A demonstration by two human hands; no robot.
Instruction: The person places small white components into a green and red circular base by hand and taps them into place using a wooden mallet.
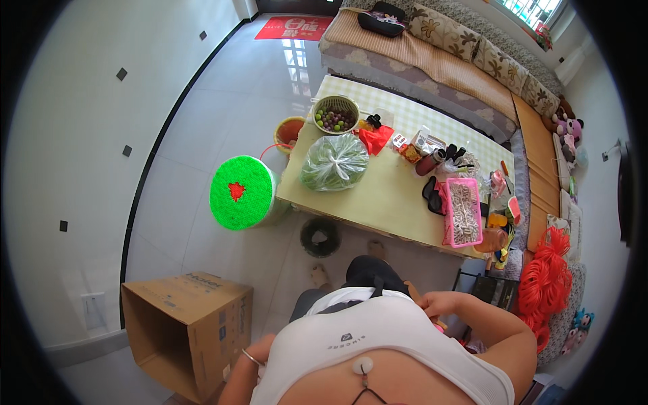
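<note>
My left hand (262, 346) is low beside my body, a bracelet on its wrist, its fingers hidden behind my white top (391, 324). Next to it on the floor lies an open cardboard box (209, 307) on its side. At my right hip my right hand (440, 304) has its fingers curled in; what they hold, if anything, is hidden. Just below that hand shows a small bit of something pink (439, 327). Neither hand touches the table (378, 196) in front of me.
The table carries a basket of grapes (335, 115), a tied clear bag of greens (335, 163) and a pink basket (464, 212) of small pale pieces. By its left end stands a round bright-green-topped container (239, 194). A dark bin (320, 237) and red tubing bundles (545, 280) are nearby.
</note>
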